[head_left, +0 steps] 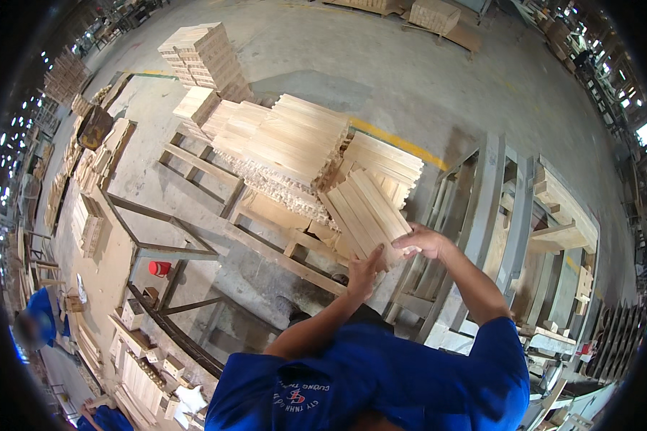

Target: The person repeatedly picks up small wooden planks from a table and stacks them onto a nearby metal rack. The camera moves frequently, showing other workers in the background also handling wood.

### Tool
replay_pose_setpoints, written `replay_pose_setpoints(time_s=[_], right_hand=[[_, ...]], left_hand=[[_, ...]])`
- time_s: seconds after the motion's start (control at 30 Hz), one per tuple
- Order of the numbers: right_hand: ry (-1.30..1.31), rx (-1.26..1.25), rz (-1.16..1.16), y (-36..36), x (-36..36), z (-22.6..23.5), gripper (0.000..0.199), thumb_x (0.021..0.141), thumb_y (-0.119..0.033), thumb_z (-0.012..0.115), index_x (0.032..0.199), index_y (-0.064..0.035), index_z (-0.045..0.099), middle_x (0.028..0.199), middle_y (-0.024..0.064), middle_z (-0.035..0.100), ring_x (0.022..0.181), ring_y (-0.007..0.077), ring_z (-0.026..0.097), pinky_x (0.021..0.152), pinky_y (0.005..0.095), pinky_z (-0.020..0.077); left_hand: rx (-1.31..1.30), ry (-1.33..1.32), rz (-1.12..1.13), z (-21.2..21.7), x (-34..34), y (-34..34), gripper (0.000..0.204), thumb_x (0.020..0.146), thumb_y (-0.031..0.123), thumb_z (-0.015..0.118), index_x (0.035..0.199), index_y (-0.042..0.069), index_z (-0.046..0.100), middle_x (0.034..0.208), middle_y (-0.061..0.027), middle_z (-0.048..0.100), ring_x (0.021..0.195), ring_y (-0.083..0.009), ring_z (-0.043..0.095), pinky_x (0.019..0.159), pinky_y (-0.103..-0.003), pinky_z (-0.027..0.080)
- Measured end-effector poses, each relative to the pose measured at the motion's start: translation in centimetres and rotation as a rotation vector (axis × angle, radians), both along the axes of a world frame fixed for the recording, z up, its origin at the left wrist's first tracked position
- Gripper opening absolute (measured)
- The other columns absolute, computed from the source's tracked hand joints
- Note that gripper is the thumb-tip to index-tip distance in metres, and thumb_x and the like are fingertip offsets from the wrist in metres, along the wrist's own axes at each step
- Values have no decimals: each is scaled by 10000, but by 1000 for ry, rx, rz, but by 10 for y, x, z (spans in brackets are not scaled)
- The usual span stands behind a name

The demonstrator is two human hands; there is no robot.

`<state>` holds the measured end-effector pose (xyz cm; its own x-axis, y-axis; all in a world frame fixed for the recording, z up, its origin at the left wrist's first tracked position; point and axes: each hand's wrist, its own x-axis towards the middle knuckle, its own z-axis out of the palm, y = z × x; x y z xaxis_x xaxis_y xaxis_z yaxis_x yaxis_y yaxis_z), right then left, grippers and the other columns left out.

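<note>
Several pale wooden slats lie side by side in a flat bundle between my hands, tilted over the edge of a stack. My left hand grips the bundle's near left corner, thumb up along it. At the near right corner my right hand is closed around the slat ends. Just beyond, a big pile of similar slats rests on a wooden pallet, with a lower layer of slats to its right. The far ends of the held bundle overlap that pile; whether they touch it I cannot tell.
Taller stacks of wood blocks rise at the far left of the pallet. A grey metal roller frame stands close on my right. To my left are a metal table frame and a red container. A person in blue is farther left.
</note>
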<state>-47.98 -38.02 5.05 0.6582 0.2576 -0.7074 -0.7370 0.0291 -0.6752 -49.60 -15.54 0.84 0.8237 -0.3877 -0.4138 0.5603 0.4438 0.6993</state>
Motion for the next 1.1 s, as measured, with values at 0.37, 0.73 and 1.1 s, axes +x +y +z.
replay_pose_setpoints(time_s=[0.37,0.73,1.1], right_hand=[[57,-74,208,-65,105,-38,748,803,-154,908,1443,-77,529,1237,80,684,1112,228,668,856,492,621],[79,-176,295,-81,147,-52,909,780,-165,924,1543,-68,439,1338,115,652,1172,244,659,858,480,627],[-29,-240,127,-82,141,-53,796,928,-473,795,1488,-20,457,1350,150,600,1126,275,651,824,432,625]], left_hand=[[-46,67,233,-52,47,-81,604,966,241,784,1440,95,438,1234,-115,654,980,-224,705,728,-361,588],[-81,159,218,-52,64,-102,631,986,358,767,1478,167,421,1372,-47,607,1211,-220,650,976,-507,579],[146,204,19,-52,79,-98,573,988,506,722,1393,162,507,1275,-51,618,1067,-199,662,822,-422,604]])
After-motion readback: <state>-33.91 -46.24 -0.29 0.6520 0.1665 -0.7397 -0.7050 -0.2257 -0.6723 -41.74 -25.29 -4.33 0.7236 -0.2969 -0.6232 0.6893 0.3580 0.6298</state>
